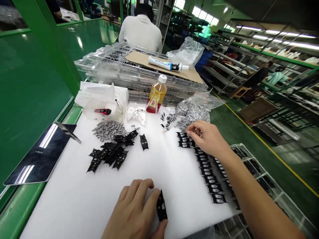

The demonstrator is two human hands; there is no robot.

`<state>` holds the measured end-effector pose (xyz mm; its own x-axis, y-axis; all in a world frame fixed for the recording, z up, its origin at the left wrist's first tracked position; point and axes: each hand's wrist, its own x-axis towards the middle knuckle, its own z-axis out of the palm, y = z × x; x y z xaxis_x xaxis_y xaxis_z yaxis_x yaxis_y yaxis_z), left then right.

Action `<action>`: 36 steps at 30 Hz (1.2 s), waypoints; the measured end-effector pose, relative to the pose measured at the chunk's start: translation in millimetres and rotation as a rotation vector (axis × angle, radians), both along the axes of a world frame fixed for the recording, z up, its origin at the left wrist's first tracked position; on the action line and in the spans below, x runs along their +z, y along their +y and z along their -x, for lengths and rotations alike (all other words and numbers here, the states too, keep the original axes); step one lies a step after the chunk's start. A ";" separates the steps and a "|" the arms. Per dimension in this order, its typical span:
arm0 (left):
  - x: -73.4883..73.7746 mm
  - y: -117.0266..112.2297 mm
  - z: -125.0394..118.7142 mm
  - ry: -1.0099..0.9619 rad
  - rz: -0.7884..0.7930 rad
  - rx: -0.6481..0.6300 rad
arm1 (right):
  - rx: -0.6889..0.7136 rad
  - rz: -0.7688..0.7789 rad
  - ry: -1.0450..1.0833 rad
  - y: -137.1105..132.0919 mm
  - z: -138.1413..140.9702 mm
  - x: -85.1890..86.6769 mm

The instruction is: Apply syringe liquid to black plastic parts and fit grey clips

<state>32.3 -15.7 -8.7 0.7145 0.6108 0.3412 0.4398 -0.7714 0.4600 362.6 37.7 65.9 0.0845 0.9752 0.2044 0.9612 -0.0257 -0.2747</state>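
Note:
My left hand [136, 209] is at the front of the white work surface [171, 186], with thumb and forefinger closed on a small black plastic part [161, 206] held on edge. Farther back on the right, my right hand [205, 136] has its fingertips pinched together beside the far end of the rows of black parts with silvery inserts [210, 179]. Whatever is between those fingertips is too hidden to make out. Just behind them lies a bag of small grey metal pieces [195, 114]. A heap of loose black parts [108, 154] and a pile of grey pieces [109, 129] sit on the left.
A drink bottle [157, 94] stands before stacked clear trays [119, 71], which carry cardboard and a white tube [166, 63]. Tweezers [68, 132] cross a dark tablet [40, 154] at left. A red cutter [103, 111] lies in a clear box. One person sits beyond.

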 end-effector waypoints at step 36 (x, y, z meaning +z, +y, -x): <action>14.6 -4.5 -1.0 0.054 0.210 -0.055 | 0.174 0.121 0.350 -141.4 100.0 -38.5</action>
<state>33.3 -20.2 6.0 0.7625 0.6240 0.1709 0.4277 -0.6844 0.5904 262.5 -103.7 27.4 -0.0396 0.9964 0.0751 0.8033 0.0765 -0.5907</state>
